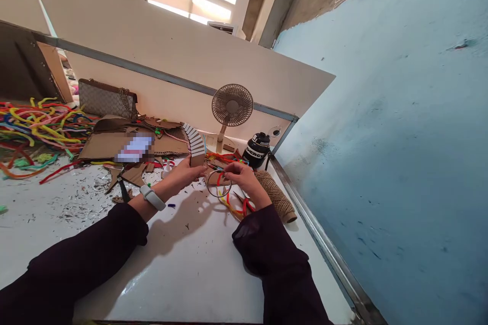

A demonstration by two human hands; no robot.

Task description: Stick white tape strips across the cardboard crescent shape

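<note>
My left hand [182, 176] is closed on a curved piece of cardboard [195, 142] with white strips across it, which stands up above the fingers. Between the fingers of my right hand [244, 179] is a thin ring-shaped roll of tape [218, 196], hanging just right of the cardboard piece. Below my right hand, red-handled scissors [247, 207] lie on the white table [183, 274], partly hidden by the wrist. Red and yellow pipe cleaners [229, 207] lie beside them.
Right of my right hand lies a twine spool [276, 195]; behind it stands a black jar [256, 150]. A small fan [232, 105] is at the back. Leftward are cardboard sheets [102, 139], a handbag [104, 99], a pipe-cleaner heap [41, 124] and scraps. A blue wall [400, 137] bounds the right.
</note>
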